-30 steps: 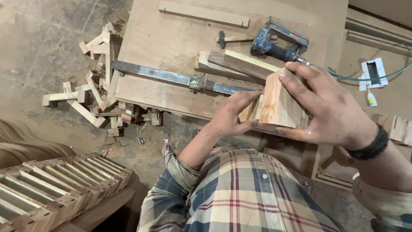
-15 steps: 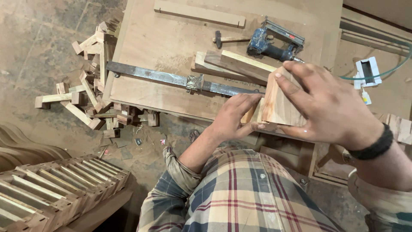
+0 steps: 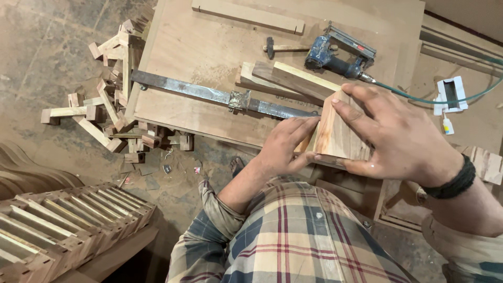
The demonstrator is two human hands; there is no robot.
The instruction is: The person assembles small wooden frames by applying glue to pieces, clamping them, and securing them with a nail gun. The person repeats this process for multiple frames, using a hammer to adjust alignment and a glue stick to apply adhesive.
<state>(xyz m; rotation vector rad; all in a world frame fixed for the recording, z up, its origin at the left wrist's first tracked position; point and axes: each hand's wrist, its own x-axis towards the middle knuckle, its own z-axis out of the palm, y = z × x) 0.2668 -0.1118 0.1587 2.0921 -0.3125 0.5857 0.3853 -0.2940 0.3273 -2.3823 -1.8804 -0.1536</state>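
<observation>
Both hands are clamped on the wood block [image 3: 338,133] at the worktop's [image 3: 209,47] near edge, left hand [image 3: 285,144] on its left side, right hand [image 3: 398,139] over its top.

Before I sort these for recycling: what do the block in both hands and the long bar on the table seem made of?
Block: bare, unfinished wood, going by its pale-to-reddish grain streaks. Long bar: probably steel, grey, dull and scuffed, with a worn clamp-like fitting partway along. Table: likely unfinished plywood or board, tan and matte.
</observation>
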